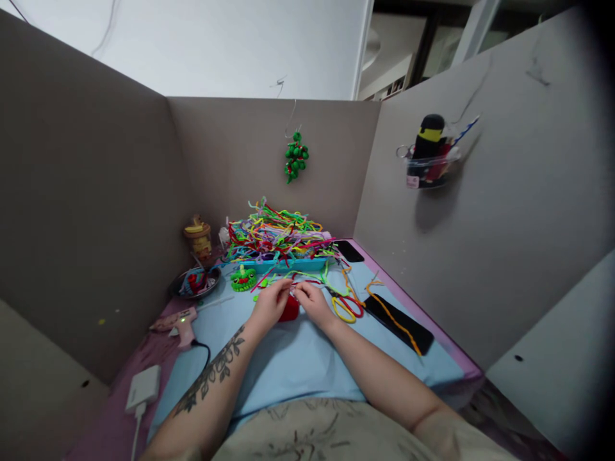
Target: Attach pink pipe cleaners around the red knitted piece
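My left hand (270,303) and my right hand (312,301) meet over the light blue cloth (288,358), fingers curled around a small red fuzzy piece (289,310). Both hands pinch at it; thin pipe-cleaner strands lie just beyond the fingertips. Yellow-and-red-handled scissors (346,307) rest right beside my right hand. A green fuzzy figure (243,279) sits a little beyond my left hand.
A heap of coloured pipe cleaners (273,234) fills a blue tray (288,264) at the back. A pink glue gun (177,321) and white charger (143,387) lie left. A black phone (398,323) with an orange strand lies right. Grey partition walls enclose the desk.
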Available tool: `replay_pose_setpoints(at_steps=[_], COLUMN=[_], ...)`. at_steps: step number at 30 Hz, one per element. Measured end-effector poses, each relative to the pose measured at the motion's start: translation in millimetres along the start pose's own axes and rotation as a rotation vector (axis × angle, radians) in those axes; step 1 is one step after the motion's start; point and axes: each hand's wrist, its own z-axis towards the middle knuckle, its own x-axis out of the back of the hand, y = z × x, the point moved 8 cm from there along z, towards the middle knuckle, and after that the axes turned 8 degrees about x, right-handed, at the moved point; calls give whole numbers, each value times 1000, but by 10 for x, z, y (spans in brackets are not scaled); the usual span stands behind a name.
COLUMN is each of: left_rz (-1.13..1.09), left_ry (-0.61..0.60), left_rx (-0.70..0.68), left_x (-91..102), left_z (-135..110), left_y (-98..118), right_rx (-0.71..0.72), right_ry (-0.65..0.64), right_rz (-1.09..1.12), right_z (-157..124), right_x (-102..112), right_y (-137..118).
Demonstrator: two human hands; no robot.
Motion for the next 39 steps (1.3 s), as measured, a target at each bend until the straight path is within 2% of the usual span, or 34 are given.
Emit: replay_pose_setpoints(at_steps=[6, 13, 18, 24, 29, 33, 39], left_rz=[-163, -275, -266, -137, -90, -307, -787], left_ry=[-45, -44, -39, -13, -29, -28, -141], left_rx=[74, 114, 106, 5, -8, 119, 490], left_x=[-40, -16, 10, 25, 12, 4, -125], left_z=[40, 53, 52, 31, 16, 44, 15], left_y=[-135, -109, -62, -1, 37, -48, -275], right_rx=[-37, -34, -39, -14, 0, 4, 33], right_ry=[6, 8, 16, 5, -42, -21, -27], right_rz=[76, 62, 57, 48, 57, 95, 78], right_z=[-4, -4, -4, -5, -8, -21, -18], right_x=[-8, -9, -7, -18, -54, -60, -76], right_y=[49, 59, 52, 71, 65, 70, 49])
